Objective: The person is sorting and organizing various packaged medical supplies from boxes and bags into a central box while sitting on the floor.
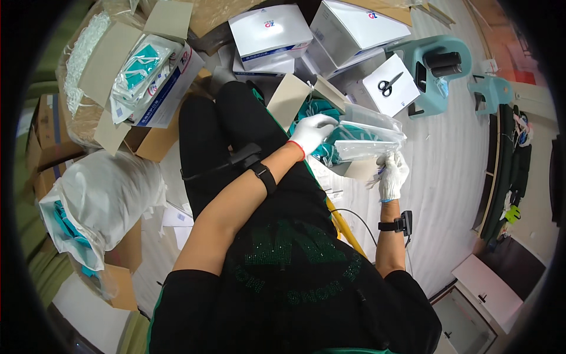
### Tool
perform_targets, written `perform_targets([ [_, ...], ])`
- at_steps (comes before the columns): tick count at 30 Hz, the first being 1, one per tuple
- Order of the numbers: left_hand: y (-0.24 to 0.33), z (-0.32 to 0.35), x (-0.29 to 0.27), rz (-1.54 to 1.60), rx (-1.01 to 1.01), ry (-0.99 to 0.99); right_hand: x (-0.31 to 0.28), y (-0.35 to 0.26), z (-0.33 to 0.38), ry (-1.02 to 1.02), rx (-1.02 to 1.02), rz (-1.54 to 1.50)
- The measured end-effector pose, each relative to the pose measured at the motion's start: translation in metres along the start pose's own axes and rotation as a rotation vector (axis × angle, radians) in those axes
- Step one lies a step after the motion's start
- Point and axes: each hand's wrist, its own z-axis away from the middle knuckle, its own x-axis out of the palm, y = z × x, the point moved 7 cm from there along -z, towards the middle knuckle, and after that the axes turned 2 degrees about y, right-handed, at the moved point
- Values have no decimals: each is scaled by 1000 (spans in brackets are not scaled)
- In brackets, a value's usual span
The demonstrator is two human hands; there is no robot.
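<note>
My left hand (311, 134), in a white glove with a red cuff edge, has its fingers curled at the left end of a clear plastic bag (371, 125). The bag holds flat white and teal pieces and lies over an open carton (283, 105). At the bag's right end, my right hand (393, 176) in a white knit glove is closed, its fingertips pinching the plastic edge. Something small and pale shows beside those fingers, too small to name. Teal folded pieces (319, 108) with white straps fill the carton under the left hand.
Black scissors (389, 85) lie on a white box (407, 97) beyond the bag. More white boxes (270, 34) are stacked at the back. An open carton of bagged teal pieces (144, 68) stands at left, above a white sack (106, 197). A light-blue stool (439, 76) is at right.
</note>
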Motion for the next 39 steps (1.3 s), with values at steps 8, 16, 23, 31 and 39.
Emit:
perform_targets([
  [8,17,5,1,-84,135,145,5,5,-2,68,68,-45],
  [16,-17,-3,-14,-457,-3,173,-38,30,-24,267,140,-367],
  [23,39,-17,24,-173,158,108,-13,17,-30,90,29,-224],
  [31,-9,-26,-3,-532,132,261,-40,33,-74,315,199,-463],
  [39,9,-27,-5,-429,211,279,-69,-17,-178,531,24,-324],
])
